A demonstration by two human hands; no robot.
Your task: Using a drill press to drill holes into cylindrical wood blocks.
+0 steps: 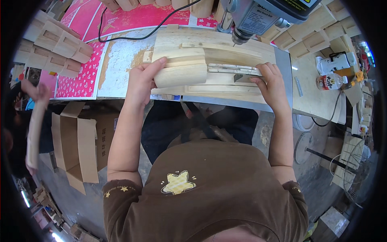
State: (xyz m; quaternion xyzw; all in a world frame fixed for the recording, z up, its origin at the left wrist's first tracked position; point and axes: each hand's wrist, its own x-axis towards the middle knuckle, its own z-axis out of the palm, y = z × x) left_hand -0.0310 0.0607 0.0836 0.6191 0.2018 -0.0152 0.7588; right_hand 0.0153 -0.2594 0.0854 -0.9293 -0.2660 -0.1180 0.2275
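Observation:
My left hand grips the left end of a pale wooden block with a rounded face and a groove along it, thumb on top. Close to the block's right edge lies a narrow metal strip with marks on it. My right hand closes on the strip's right end, where a small grey metal plate sticks out below. Under both hands is a wooden work board with raised wooden rails. Above it hangs a drill press, its chuck holding a thin bit.
Stacked wooden blocks stand at left and more wooden pieces at right. A bottle and a white container stand on the right table. A black cable crosses behind. An open cardboard box sits on the floor. Another person's hand shows far left.

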